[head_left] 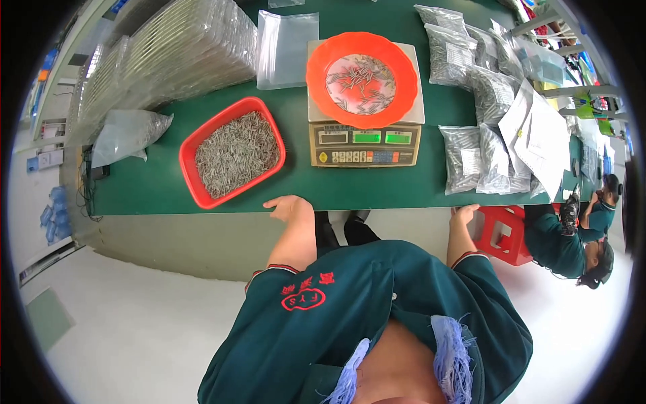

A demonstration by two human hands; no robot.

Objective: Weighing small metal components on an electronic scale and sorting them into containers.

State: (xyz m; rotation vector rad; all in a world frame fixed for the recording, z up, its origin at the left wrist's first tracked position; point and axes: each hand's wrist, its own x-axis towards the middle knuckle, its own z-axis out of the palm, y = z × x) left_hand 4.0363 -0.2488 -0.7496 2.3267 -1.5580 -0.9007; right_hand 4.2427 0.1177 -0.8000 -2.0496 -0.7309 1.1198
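My left hand (290, 207) rests at the front edge of the green table, its fingers stretched out to the left and nothing in it. My right hand (463, 215) lies at the same edge further right, fingers loosely extended and holding nothing that shows. Just beyond my left hand stands a red plastic basket (186, 156), filled with thin metal pins (237, 155). Between and beyond my hands is a counting scale (365, 145) with lit green displays. On its platform sits an orange-red scalloped bowl (405, 82) with some metal pins (363, 77) in it.
Stacked clear plastic trays (182, 50) fill the back left, beside a flat clear bag (287, 50) and a partly filled bag (131, 135). Several filled bags (461, 158) and paper sheets (535, 138) lie right. A red stool (503, 236) and a seated person (562, 246) are beyond my right arm.
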